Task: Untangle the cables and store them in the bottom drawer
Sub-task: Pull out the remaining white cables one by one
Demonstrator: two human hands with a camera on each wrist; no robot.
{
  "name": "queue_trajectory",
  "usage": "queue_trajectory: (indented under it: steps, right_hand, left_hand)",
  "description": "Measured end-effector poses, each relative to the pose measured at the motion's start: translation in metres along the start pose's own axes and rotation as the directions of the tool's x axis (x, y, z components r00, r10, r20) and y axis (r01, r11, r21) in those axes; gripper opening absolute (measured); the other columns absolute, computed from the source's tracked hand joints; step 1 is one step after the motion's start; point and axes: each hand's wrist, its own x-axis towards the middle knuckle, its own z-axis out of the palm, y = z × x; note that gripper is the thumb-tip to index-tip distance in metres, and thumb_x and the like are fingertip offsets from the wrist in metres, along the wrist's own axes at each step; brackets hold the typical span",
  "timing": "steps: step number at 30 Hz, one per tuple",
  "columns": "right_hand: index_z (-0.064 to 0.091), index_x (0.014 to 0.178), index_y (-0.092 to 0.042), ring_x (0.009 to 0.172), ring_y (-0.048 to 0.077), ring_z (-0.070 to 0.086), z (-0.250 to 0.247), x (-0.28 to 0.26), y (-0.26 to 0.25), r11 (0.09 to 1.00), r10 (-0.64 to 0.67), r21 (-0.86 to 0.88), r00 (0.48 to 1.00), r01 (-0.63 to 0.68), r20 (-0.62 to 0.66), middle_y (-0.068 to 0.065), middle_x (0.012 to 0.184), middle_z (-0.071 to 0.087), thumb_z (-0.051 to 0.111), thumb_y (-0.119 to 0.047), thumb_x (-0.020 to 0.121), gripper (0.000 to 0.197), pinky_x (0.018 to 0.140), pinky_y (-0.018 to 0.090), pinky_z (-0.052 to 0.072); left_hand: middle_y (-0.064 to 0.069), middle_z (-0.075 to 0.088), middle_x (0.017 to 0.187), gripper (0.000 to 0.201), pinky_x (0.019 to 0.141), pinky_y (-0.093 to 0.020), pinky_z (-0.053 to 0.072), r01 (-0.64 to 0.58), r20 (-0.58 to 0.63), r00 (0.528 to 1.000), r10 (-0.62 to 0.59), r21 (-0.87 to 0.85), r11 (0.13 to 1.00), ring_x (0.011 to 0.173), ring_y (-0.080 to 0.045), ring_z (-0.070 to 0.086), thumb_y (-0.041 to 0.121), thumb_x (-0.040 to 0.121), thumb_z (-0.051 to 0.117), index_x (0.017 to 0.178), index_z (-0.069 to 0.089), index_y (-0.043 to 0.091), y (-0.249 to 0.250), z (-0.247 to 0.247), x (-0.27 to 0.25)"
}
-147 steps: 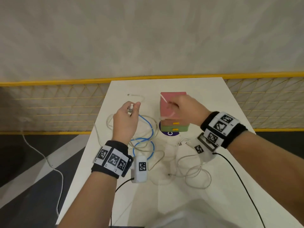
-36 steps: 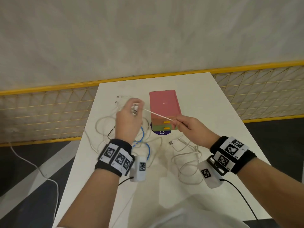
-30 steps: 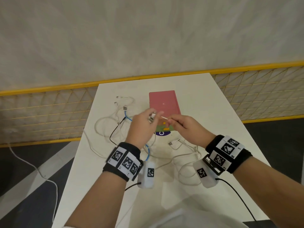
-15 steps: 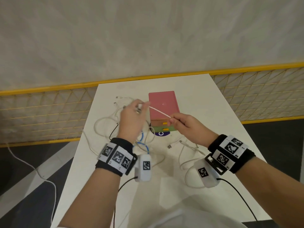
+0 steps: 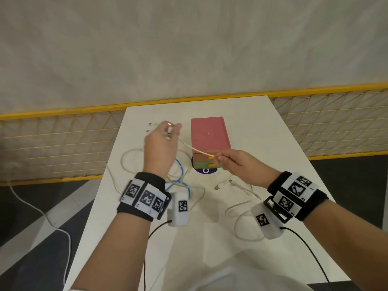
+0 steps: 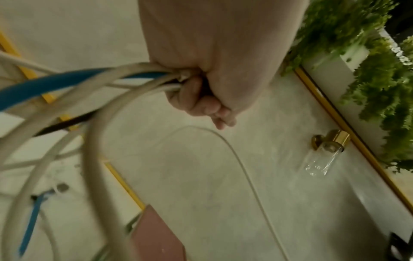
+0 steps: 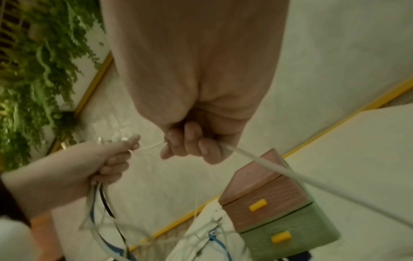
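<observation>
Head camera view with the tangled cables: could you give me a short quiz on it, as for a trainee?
1. True or false: the green bottom drawer of the small pink-topped drawer box is closed.
2. What stretches between the left hand and the right hand?
3. The blue cable lies: A) inside the drawer, B) on the white table under the left wrist, C) on the floor.

Key: 1 true; 2 a thin white cable, pinched by both; 3 B.

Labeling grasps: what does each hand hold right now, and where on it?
Left hand grips a bundle of cables, white, blue and black, near their connector ends. Right hand pinches the thin white cable along its length, stretched between both hands.
</observation>
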Motion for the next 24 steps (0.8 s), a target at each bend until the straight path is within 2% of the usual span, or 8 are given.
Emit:
queue_trajectory:
  steps: [3, 6, 11, 15, 17, 20, 22, 24]
  right_hand:
    - [0.057, 0.084, -0.010, 0.055, 0.001, 0.037, 0.000, 0.000, 0.000, 0.999, 0.001, -0.043, 0.999, -0.002, -0.032, -0.016, 0.061, 0.045, 0.039, -0.014, 0.101, 0.025, 0.056, 0.013, 0.032]
    - [0.050, 0.074, -0.013, 0.053, -0.002, 0.040, 0.005, 0.010, -0.015, 1.000, -0.026, -0.011, 0.996, 0.026, -0.081, -0.013, 0.062, 0.039, 0.040, -0.008, 0.100, 0.029, 0.055, 0.014, 0.033]
    - [0.060, 0.086, -0.020, 0.056, 0.001, 0.041, -0.006, 0.008, -0.006, 0.996, -0.007, -0.093, 1.000, 0.007, 0.001, 0.000, 0.066, 0.045, 0.040, -0.014, 0.101, 0.026, 0.059, 0.013, 0.036]
    - [0.070, 0.092, -0.018, 0.087, 0.019, 0.049, -0.006, 0.012, 0.013, 0.837, -0.059, -0.540, 0.996, 0.088, 0.071, 0.008, 0.091, 0.053, 0.051, -0.022, 0.096, 0.020, 0.077, 0.030, 0.042]
    - [0.068, 0.085, -0.010, 0.078, 0.025, 0.051, -0.004, 0.031, 0.001, 0.767, -0.016, -0.639, 0.997, 0.059, 0.073, 0.011, 0.084, 0.055, 0.050, -0.022, 0.095, 0.024, 0.068, 0.033, 0.040]
    - [0.054, 0.070, -0.007, 0.058, 0.019, 0.050, -0.005, 0.061, -0.021, 0.851, -0.046, -0.525, 0.999, 0.024, -0.029, 0.008, 0.066, 0.056, 0.045, -0.012, 0.095, 0.027, 0.057, 0.032, 0.037]
    - [0.063, 0.100, -0.005, 0.085, 0.020, 0.065, -0.004, 0.077, -0.028, 0.923, -0.108, -0.378, 0.991, 0.072, -0.076, 0.010, 0.095, 0.069, 0.044, -0.009, 0.096, 0.020, 0.077, 0.032, 0.051]
    - [0.041, 0.140, -0.007, 0.125, 0.017, 0.048, -0.004, 0.080, -0.029, 0.976, -0.033, -0.219, 0.998, 0.020, -0.058, 0.004, 0.139, 0.049, 0.043, -0.004, 0.096, 0.045, 0.106, 0.024, 0.037]
  left_hand:
    - [0.011, 0.063, 0.081, 0.015, 0.061, -0.016, 0.042, -0.059, 0.194, 0.978, 0.070, -0.063, 0.996, 0.065, 0.003, 0.055, 0.039, 0.093, 0.060, 0.093, 0.064, 0.025, 0.006, -0.003, -0.006]
    - [0.006, 0.063, 0.074, 0.021, 0.056, -0.023, 0.045, -0.128, 0.496, 0.861, 0.108, 0.006, 0.992, 0.060, -0.007, 0.056, 0.045, 0.091, 0.060, 0.092, 0.065, 0.026, 0.014, 0.014, -0.028]
    - [0.007, 0.053, 0.068, 0.024, 0.052, -0.023, 0.033, -0.020, 0.186, 0.983, 0.012, 0.043, 0.999, 0.056, -0.008, 0.047, 0.040, 0.093, 0.058, 0.086, 0.058, 0.018, 0.000, -0.006, -0.009]
    - [-0.009, 0.066, 0.078, 0.036, 0.062, -0.031, 0.037, 0.000, 0.027, 1.000, -0.001, 0.056, 0.998, 0.072, -0.026, 0.056, 0.040, 0.095, 0.056, 0.086, 0.062, 0.005, -0.020, -0.019, -0.002]
    - [-0.012, 0.064, 0.077, 0.038, 0.058, -0.030, 0.032, 0.051, 0.000, 0.999, -0.051, 0.056, 0.997, 0.070, -0.026, 0.053, 0.040, 0.096, 0.055, 0.086, 0.060, 0.003, -0.024, -0.017, -0.005]
    - [-0.005, 0.062, 0.075, 0.035, 0.057, -0.027, 0.034, 0.104, -0.065, 0.992, -0.104, -0.001, 0.995, 0.066, -0.022, 0.052, 0.040, 0.096, 0.054, 0.088, 0.058, 0.006, -0.030, -0.018, -0.008]
    - [0.006, 0.061, 0.082, 0.026, 0.065, -0.030, 0.046, 0.126, -0.068, 0.989, -0.132, -0.088, 0.988, 0.071, -0.021, 0.061, 0.040, 0.095, 0.056, 0.106, 0.058, 0.016, -0.032, -0.020, -0.011]
    - [0.003, 0.064, 0.095, 0.044, 0.068, -0.022, 0.051, 0.150, -0.041, 0.987, -0.157, -0.136, 0.979, 0.070, -0.019, 0.066, 0.040, 0.094, 0.058, 0.134, 0.044, 0.028, -0.035, -0.020, -0.015]
